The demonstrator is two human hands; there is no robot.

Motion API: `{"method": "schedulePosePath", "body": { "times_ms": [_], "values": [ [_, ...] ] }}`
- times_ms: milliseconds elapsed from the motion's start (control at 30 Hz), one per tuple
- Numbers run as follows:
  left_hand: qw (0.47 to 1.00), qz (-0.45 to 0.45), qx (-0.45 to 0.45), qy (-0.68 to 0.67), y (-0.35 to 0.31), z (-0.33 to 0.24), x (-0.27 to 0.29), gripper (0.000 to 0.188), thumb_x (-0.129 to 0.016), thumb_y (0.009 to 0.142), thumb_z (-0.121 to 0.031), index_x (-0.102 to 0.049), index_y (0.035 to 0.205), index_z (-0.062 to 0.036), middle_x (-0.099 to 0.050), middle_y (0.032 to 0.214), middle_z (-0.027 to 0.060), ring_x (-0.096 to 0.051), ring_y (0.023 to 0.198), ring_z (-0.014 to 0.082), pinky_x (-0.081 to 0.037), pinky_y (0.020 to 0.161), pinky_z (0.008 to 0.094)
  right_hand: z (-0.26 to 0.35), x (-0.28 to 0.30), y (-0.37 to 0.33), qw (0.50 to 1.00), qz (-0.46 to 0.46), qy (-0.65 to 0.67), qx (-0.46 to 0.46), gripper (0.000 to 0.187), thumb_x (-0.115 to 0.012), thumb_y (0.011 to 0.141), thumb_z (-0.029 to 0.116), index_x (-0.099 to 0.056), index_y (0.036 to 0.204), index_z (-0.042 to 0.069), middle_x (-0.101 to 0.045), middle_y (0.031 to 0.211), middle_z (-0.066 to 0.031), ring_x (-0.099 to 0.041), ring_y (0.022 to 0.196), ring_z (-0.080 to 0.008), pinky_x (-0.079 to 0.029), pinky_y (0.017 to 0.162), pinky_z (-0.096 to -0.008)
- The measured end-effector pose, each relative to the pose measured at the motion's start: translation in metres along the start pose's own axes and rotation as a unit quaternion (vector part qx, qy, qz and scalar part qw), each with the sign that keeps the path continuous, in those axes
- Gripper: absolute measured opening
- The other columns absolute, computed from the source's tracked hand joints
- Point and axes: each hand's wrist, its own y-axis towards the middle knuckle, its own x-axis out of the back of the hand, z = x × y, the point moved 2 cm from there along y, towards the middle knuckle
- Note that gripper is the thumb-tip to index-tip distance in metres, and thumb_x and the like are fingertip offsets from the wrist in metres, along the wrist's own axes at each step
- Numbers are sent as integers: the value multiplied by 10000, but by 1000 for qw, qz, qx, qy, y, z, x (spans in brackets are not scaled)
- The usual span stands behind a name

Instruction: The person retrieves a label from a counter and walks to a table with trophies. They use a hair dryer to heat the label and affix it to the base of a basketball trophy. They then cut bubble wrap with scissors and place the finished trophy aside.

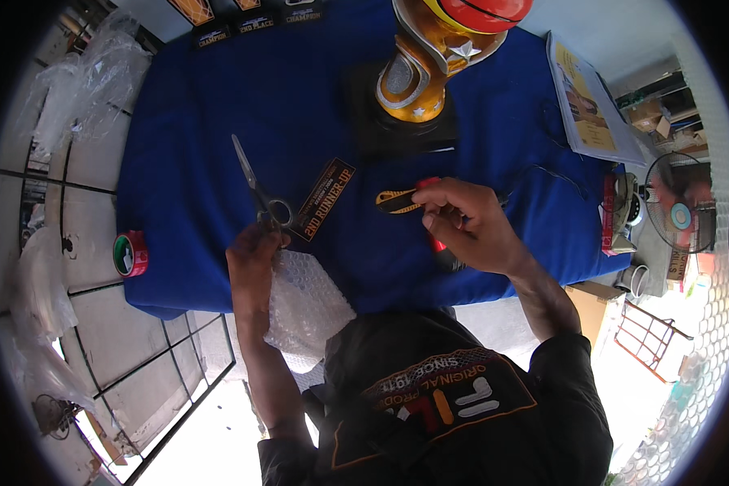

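My left hand (255,257) is closed at the handles of a pair of scissors (249,172), whose blades point away over the blue cloth. A piece of bubble wrap (304,304) hangs beside that hand; whether the fingers grip it too, I cannot tell. Between thumb and fingers, my right hand (476,223) pinches a yellow and black utility knife (395,202). Partly hidden beneath this hand lies a red and black object (436,241). Between the hands, a black plaque with orange lettering (326,199) rests flat and slanted. The knife's blade is not visible.
Beyond the hands, a gold trophy (417,85) with a red and yellow ball stands on a black base. A tape roll (130,253) sits at the cloth's left edge. Papers (595,105) lie far right, near a fan (680,202). Plaques (255,20) line the back.
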Motion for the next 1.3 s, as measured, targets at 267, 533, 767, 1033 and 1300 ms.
{"method": "schedulePosePath", "body": {
  "times_ms": [267,533,767,1033,1300],
  "values": [
    [983,-113,-77,119,37,21,9,341,-626,946,-239,-710,1098,55,-678,832,158,-610,780,221,-477,795,346,-18,17,-38,996,-34,-36,-78,134,-672,902,-20,-676,1036,-10,-642,826,-40,-561,678,-51,-408,580,-211],
    [979,-83,-105,157,-8,32,1,283,-707,918,-177,-678,1094,43,-676,1045,182,-708,806,286,-530,701,373,-15,13,-37,998,-24,-41,-43,177,-697,894,-9,-673,1069,-11,-634,845,-73,-577,667,-87,-435,566,-236],
    [915,-30,-273,297,-28,22,-70,348,-754,856,-159,-643,1146,0,-647,1069,170,-708,817,320,-579,677,413,-17,3,-11,999,-17,-45,-17,178,-716,888,21,-681,1061,1,-646,859,-80,-600,705,-119,-457,617,-263],
    [757,-190,-375,500,32,-7,-108,329,-725,856,-174,-656,1141,-23,-636,1141,144,-608,1162,346,-498,942,436,-21,17,7,995,-8,-101,1,222,-755,847,40,-676,1050,-4,-649,854,-107,-662,727,-195,-526,652,-298],
    [913,-90,-294,268,22,-24,-95,291,-701,866,-36,-683,1157,-29,-697,918,106,-711,846,235,-547,705,353,-6,4,4,988,-86,-126,18,290,-779,808,31,-682,1080,2,-656,991,-136,-674,834,-260,-555,701,-345]
  ]
}}
